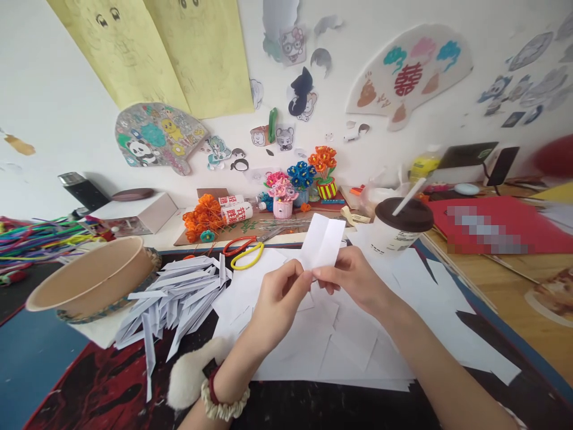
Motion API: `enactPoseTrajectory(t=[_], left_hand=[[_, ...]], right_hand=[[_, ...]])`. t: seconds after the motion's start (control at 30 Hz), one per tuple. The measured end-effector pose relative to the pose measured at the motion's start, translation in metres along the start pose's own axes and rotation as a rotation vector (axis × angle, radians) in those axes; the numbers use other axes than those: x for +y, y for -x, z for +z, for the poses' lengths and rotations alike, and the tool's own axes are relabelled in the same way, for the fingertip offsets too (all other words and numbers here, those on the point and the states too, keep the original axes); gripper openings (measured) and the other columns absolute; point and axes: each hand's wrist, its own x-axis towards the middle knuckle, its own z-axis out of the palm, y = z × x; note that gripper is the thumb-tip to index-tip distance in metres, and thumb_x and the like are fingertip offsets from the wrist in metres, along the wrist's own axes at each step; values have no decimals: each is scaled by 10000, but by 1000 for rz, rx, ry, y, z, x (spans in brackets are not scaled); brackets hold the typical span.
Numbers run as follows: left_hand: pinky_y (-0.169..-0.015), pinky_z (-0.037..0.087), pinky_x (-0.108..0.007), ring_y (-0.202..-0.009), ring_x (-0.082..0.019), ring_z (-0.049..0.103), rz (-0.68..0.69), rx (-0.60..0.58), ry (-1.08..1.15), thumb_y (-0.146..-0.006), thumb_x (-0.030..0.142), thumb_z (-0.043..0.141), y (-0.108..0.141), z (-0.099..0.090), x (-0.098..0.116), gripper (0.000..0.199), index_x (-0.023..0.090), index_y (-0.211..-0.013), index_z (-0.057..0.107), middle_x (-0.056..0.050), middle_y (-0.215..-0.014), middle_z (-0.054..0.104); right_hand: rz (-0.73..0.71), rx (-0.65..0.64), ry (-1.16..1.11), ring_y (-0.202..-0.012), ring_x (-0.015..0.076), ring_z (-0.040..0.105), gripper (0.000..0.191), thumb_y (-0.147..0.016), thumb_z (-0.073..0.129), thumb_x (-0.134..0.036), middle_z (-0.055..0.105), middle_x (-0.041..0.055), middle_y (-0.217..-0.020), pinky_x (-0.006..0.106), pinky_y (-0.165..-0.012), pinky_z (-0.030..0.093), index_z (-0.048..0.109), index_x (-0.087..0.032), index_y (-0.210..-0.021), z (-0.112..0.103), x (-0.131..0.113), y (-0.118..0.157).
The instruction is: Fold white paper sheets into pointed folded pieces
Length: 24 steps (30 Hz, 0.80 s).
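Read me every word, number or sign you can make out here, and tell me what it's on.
"囍", red: the right-hand wall fan.
Small marks lower on that fan: too small.
Red characters, white cylinders: too blurred to read surely.
Cup label: too small.
Red flat item: pixelated, unreadable.

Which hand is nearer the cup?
Right: the right hand is beside the cup, on its left and near side; the left hand is farther left, past the right hand.

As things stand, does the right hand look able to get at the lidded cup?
Probably yes: the lidded cup stands just beyond the right hand, with nothing visible blocking the way. That hand is pinching the creased paper with the left hand, so it would likely need to let go first.
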Motion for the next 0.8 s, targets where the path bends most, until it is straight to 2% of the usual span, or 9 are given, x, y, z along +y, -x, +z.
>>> enactPoseTrajectory(t=[0.13, 0.3, 0.53, 0.8], left_hand=[[-511, 255, -241, -542, -92, 340, -19, 38, 7, -924, 421, 488, -1, -1, -5, 364, 188, -658, 403, 50, -587, 381], [-517, 265, -241, -542, -94, 325, 30, 77, -13, -927, 405, 482, -2, -1, -5, 373, 190, -637, 384, 52, -580, 369], [-524, 292, -236, -551, -104, 353, 51, 143, -75, -946, 390, 447, -3, 1, -3, 349, 186, -663, 462, 43, -582, 411], [-534, 303, -236, -568, -107, 374, 98, 197, -141, -940, 320, 449, -1, 3, 0, 329, 184, -641, 459, 37, -592, 432]], right_hand=[[22, -31, 6, -446, 91, 504, 102, -671, 679, -203, 587, -6, -509, 214, -411, 380, 672, -154, -582, -1, 0, 0], [51, -53, 7, -435, 90, 509, 101, -662, 681, -202, 587, -6, -508, 217, -409, 385, 658, -151, -578, 0, 0, 0], [50, -47, 40, -434, 96, 506, 110, -673, 688, -222, 597, 1, -517, 229, -403, 384, 664, -151, -593, -1, -2, 1], [77, -85, 22, -428, 87, 494, 73, -667, 680, -186, 583, -11, -508, 221, -401, 394, 672, -152, -603, 0, -2, 1]])
